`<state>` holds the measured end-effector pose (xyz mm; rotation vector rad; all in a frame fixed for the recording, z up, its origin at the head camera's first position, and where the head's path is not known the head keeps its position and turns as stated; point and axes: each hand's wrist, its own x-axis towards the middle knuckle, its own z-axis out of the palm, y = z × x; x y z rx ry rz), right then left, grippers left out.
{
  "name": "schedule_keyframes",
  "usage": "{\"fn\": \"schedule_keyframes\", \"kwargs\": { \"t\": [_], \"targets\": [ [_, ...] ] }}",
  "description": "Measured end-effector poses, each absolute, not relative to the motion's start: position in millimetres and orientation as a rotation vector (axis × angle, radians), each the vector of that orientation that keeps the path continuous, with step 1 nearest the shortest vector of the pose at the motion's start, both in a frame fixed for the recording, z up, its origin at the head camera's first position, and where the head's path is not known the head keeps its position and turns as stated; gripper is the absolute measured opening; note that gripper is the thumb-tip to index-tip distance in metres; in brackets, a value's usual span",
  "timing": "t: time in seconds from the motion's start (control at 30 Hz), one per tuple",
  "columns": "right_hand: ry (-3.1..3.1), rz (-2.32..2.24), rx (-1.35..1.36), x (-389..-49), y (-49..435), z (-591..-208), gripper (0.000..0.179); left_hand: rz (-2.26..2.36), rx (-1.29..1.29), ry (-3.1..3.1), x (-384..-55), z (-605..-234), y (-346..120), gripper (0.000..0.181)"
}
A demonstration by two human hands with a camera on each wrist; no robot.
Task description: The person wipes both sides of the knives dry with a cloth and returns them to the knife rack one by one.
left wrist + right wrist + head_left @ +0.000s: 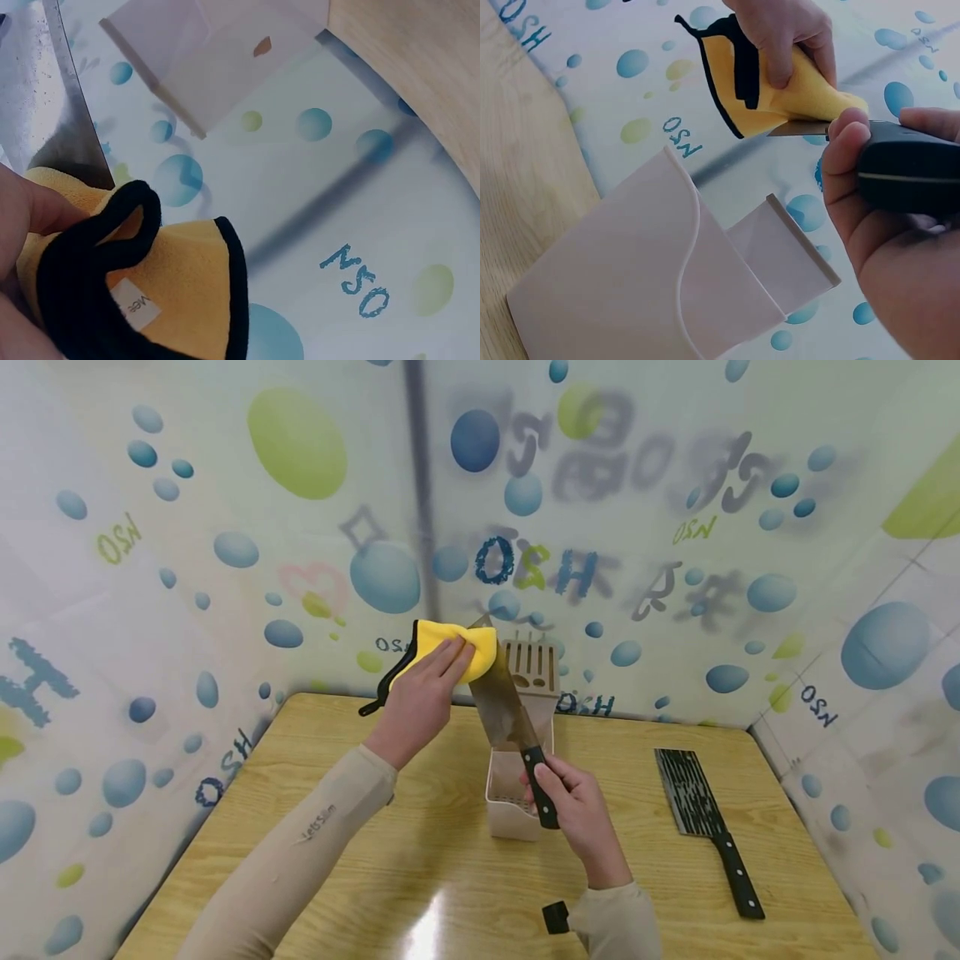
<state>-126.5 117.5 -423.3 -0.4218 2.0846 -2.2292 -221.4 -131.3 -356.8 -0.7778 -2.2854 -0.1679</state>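
A cleaver (498, 697) is held up at a tilt over the table, its blade pointing away and up. My right hand (573, 802) grips its black handle (911, 169). Near the far end of the blade, my left hand (423, 702) pinches a yellow cloth (480, 652) with black edging round the blade. In the left wrist view the cloth (191, 262) shows a small white label and a folded black edge, with the metal blade (45, 90) beside it. Behind and below the cleaver stands a pale knife holder (510, 822), partly hidden by the blade and right hand.
A second cleaver (708, 827) with a dark, streaked blade lies on the right of the wooden table (330, 852). The holder's slotted top (532, 664) rises at the back. Bubble-patterned sheeting (300, 568) encloses the table behind and at both sides.
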Motion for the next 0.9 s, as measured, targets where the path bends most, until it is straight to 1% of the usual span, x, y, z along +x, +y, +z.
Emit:
{"fn": "schedule_keyframes", "kwargs": {
  "t": [0.27,0.53,0.77,0.9],
  "targets": [
    [2.027,-2.237,-0.390,-126.2,119.6,-423.8,0.039,-0.174,-0.806,-2.289,-217.8,-354.1,-125.5,0.059],
    [2.008,-2.236,-0.419,-126.9,121.6,-426.0,0.042,-0.120,-0.892,-2.224,-211.6,-357.3,-117.3,0.058],
    [1.957,-2.264,-0.487,-127.4,123.2,-426.3,0.043,-0.088,-0.989,-2.189,-203.3,-355.2,-111.3,0.064],
    [1.963,-2.267,-0.479,-127.7,123.2,-426.1,0.045,-0.074,-1.040,-2.169,-200.3,-355.5,-108.8,0.066]
  ]
}}
